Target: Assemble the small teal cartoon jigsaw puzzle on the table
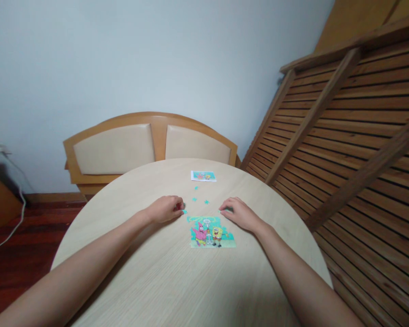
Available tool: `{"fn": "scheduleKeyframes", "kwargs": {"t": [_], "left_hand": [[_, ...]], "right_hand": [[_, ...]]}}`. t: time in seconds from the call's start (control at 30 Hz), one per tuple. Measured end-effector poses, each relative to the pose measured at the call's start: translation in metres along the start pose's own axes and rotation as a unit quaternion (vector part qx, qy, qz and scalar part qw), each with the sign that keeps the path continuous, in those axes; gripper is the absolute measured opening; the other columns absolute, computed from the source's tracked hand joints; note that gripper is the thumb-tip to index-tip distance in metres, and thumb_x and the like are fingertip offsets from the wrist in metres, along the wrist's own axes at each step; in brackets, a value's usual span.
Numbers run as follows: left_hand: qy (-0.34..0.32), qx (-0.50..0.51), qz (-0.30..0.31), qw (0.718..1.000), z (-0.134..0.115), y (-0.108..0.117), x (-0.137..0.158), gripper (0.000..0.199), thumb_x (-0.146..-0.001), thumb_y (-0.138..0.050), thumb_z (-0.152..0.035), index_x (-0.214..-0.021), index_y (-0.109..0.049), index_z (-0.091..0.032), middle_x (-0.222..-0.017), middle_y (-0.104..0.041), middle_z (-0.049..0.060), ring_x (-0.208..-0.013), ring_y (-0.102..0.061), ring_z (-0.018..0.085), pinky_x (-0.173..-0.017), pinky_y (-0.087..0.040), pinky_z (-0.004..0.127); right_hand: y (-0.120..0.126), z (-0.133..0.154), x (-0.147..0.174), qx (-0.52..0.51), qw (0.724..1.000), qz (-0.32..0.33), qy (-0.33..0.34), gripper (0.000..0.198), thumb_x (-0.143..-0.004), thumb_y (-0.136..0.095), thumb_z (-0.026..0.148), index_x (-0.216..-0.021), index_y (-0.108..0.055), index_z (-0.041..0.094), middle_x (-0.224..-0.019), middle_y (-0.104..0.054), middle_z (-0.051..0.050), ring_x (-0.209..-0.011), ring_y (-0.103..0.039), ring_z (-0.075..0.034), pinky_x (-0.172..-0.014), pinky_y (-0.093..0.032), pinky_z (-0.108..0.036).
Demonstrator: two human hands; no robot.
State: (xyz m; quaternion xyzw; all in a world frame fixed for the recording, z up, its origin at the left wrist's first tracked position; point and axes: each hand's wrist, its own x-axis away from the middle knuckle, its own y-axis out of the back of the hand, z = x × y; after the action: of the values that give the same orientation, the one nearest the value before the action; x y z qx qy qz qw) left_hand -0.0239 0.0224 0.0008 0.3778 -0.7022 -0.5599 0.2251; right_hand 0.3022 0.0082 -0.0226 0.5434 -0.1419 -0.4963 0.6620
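A partly assembled jigsaw puzzle with cartoon figures on a teal background lies flat on the table, its upper right edge uneven. To its upper left, my left hand is closed, with a small teal puzzle piece at its fingertips. My right hand rests beyond the upper right edge, thumb and fingers pinched. A bit of teal shows at those fingertips, seemingly another puzzle piece, mostly hidden. Several loose pieces, one of them a teal puzzle piece, lie between and beyond the hands.
A printed picture card with the same cartoon lies farther back on the round wooden table. Behind the table stands a padded headboard against the wall. A slatted wooden frame leans at the right. A white cable hangs at the left.
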Motion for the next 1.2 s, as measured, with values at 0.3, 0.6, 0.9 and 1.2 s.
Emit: {"fn": "scheduleKeyframes", "kwargs": {"t": [0.3, 0.6, 0.9, 1.2], "left_hand": [[-0.054, -0.002, -0.010, 0.999, -0.018, 0.001, 0.002, 0.018, -0.086, -0.059, -0.032, -0.095, -0.066, -0.018, -0.090, -0.067, 0.006, -0.079, -0.060, 0.019, -0.072, -0.042, 0.028], [-0.068, 0.046, -0.036, 0.996, -0.038, -0.002, 0.002, 0.017, -0.089, -0.056, -0.029, -0.095, -0.067, -0.018, -0.093, -0.068, 0.006, -0.084, -0.061, 0.018, -0.076, -0.043, 0.028], [-0.065, 0.061, -0.034, 0.995, -0.040, -0.002, 0.002, 0.016, -0.088, -0.056, -0.026, -0.094, -0.068, -0.018, -0.091, -0.069, 0.004, -0.080, -0.061, 0.017, -0.072, -0.043, 0.027], [-0.022, 0.099, -0.039, 0.994, -0.046, -0.004, 0.001, 0.019, -0.088, -0.054, -0.027, -0.095, -0.069, -0.019, -0.090, -0.071, 0.004, -0.075, -0.061, 0.016, -0.068, -0.042, 0.025]], "right_hand": [[0.004, 0.017, 0.001, -0.001, 0.999, 0.029, -0.032, 0.010, -0.078, -0.065, 0.018, -0.088, -0.067, 0.019, -0.092, -0.069, -0.004, -0.094, -0.059, -0.022, -0.088, -0.043, -0.035], [0.001, 0.015, 0.002, -0.002, 0.999, 0.029, -0.044, 0.022, -0.084, -0.060, 0.021, -0.103, -0.071, 0.019, -0.101, -0.071, -0.007, -0.095, -0.063, -0.022, -0.088, -0.045, -0.035], [0.003, 0.017, 0.003, 0.040, 0.996, 0.041, -0.062, 0.012, -0.088, -0.060, 0.026, -0.094, -0.066, 0.019, -0.100, -0.068, -0.007, -0.099, -0.058, -0.024, -0.089, -0.042, -0.037], [0.008, 0.035, -0.001, -0.090, 0.994, 0.016, -0.064, 0.016, -0.086, -0.060, 0.024, -0.097, -0.072, 0.021, -0.096, -0.074, -0.006, -0.093, -0.065, -0.022, -0.087, -0.045, -0.036]]}}
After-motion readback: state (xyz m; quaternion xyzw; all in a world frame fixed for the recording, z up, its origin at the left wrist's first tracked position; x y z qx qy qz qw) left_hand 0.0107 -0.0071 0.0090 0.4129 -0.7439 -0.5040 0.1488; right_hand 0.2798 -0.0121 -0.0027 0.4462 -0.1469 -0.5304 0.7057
